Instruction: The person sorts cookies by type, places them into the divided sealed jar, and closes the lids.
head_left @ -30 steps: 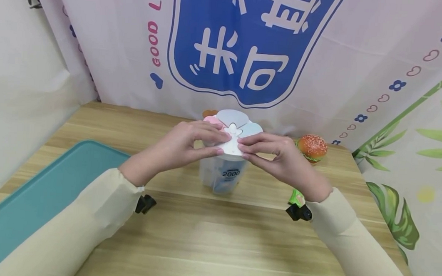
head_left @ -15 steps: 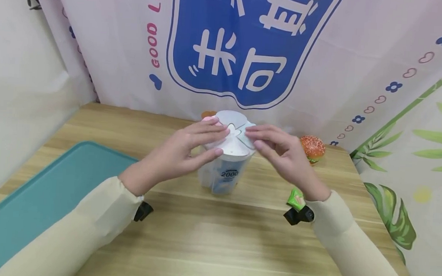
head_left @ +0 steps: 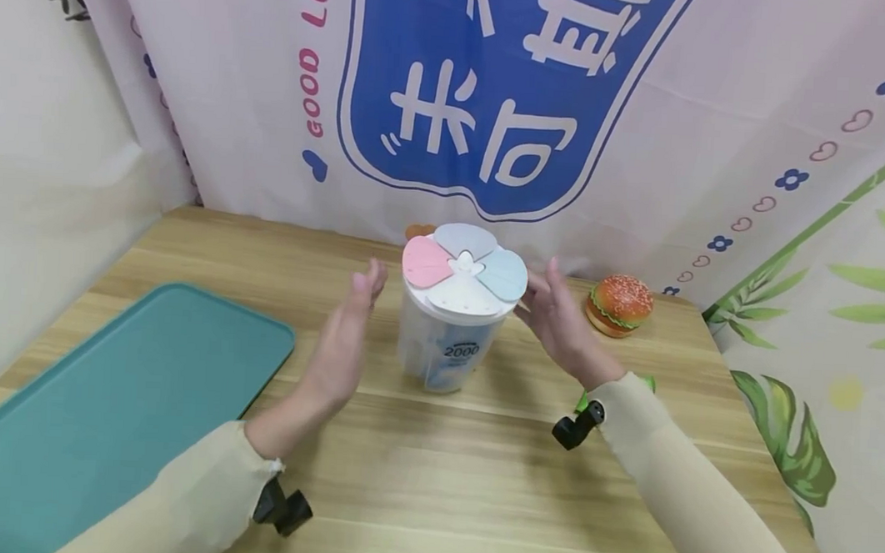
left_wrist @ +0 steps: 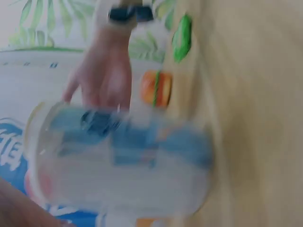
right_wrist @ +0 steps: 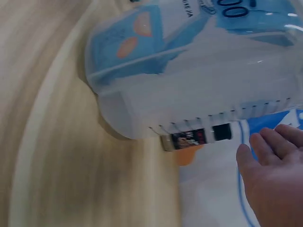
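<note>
A clear plastic storage canister [head_left: 449, 352] stands upright on the wooden table, marked "2000" on its blue label. Its lid [head_left: 464, 265] has petal-shaped flaps in pink, grey, pale blue and white, all lying flat around a small white flower piece. My left hand [head_left: 342, 338] is held to the left of the canister, apart from it, fingers straight. On the other side, my right hand [head_left: 563, 329] has its fingertips right by the canister's wall, partly hidden behind the lid edge. In the right wrist view, that hand [right_wrist: 279, 175] shows an open palm and straight fingers.
A teal tray [head_left: 127, 410] lies at the left. A toy hamburger [head_left: 619, 305] sits at the back right, and a green packet [left_wrist: 182, 38] lies nearer, partly behind the right wrist. Behind the canister are a small bottle [right_wrist: 196, 137] with a dark label and something orange [head_left: 419, 229].
Both hands were on the lid, then came off it and spread apart, lowering to either side of the canister. The canister has stayed in place.
</note>
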{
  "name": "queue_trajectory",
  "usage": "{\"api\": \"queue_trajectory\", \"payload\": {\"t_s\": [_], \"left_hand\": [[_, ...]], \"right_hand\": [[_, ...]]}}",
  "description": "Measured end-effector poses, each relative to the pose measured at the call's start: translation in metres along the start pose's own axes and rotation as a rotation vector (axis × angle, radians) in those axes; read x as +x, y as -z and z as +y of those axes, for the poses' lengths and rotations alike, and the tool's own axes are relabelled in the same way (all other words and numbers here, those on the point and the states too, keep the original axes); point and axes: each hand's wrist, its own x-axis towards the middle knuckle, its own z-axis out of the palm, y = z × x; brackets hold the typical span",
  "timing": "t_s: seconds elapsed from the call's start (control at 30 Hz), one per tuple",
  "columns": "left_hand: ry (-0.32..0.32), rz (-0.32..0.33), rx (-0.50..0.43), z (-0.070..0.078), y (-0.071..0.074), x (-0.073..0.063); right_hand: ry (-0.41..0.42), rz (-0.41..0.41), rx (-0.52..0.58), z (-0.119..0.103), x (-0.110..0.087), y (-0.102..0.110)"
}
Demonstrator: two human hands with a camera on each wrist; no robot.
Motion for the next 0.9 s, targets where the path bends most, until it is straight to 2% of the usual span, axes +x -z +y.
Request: {"api": "queue_trajectory", "payload": {"t_s": [0.17,0.33,0.67,0.9], "left_hand": [[0.095,0.0,-0.019,-0.013,-0.022,-0.02],[0.119,-0.022,-0.023,-0.022,-0.039,-0.033],[0.092,-0.021,-0.051,-0.028,-0.049,-0.035],[0.085,-0.011,-0.074,-0.035,-0.048,-0.027]], "right_hand": [[-0.1,-0.061,0.138,0.015,0.009,-0.001],[-0.159,-0.082,0.194,0.024,0.012,-0.005],[-0.159,-0.05,0.184,0.033,0.009,-0.007],[-0.14,-0.061,0.152,0.031,0.004,-0.008]]}}
